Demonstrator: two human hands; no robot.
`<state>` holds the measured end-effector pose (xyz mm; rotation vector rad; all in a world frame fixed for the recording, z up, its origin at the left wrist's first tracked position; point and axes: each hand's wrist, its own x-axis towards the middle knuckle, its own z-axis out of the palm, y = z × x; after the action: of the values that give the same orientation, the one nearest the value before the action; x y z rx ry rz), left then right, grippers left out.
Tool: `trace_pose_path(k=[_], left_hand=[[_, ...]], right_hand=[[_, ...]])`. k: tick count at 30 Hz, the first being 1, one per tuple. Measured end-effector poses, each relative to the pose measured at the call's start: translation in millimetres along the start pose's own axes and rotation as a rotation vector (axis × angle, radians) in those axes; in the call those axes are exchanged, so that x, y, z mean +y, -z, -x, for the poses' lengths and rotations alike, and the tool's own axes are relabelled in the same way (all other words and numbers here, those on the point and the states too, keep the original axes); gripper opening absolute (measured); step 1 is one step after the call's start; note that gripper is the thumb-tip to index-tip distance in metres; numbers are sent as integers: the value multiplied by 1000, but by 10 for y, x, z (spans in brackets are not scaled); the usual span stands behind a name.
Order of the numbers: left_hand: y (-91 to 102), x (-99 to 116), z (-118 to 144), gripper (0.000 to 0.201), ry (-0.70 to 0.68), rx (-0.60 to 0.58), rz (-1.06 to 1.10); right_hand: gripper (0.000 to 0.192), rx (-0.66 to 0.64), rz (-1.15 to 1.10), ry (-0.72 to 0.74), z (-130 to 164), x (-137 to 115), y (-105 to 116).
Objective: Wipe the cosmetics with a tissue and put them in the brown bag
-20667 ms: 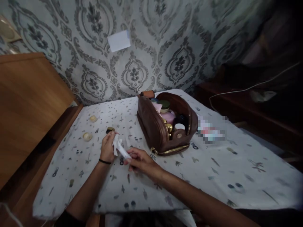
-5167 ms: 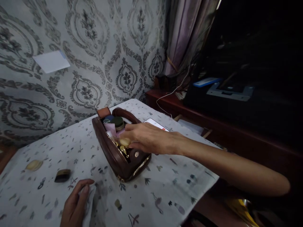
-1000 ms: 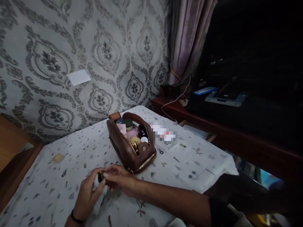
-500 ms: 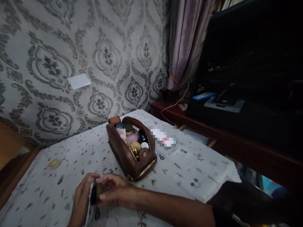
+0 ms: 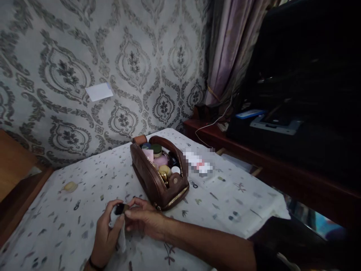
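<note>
left hand: near front edge of worktop, closed on white tissue, fingertips also against small dark item
right hand: closed in pinch on same small dark item, thumb and fingers around it
small dark item: held just above worktop between both hands, near front edge, just in front of pouch; dark with gold part, kind unclear
step: looks like wiping the item with tissue
next move: probably needs a firm pinch, turning item against tissue
brown pouch: mid worktop, open, full of small jars
pale round piece: toward left edge, well apart from hands
blurred flat thing: just right of pouch
</note>
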<state>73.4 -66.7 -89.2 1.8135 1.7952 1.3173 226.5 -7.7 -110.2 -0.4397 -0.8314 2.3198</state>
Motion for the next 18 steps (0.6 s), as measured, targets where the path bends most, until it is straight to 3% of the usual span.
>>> trace_pose_path(k=[3, 9, 18], left_hand=[[23, 75, -19, 35, 8, -31, 32], [53, 205, -61, 45, 24, -58, 105], [82, 167, -151, 25, 155, -7, 209]], right_hand=[[64, -43, 57, -22, 26, -17, -42], [57, -32, 159, -11, 82, -111, -114], [57, -78, 314, 86, 75, -131, -60]])
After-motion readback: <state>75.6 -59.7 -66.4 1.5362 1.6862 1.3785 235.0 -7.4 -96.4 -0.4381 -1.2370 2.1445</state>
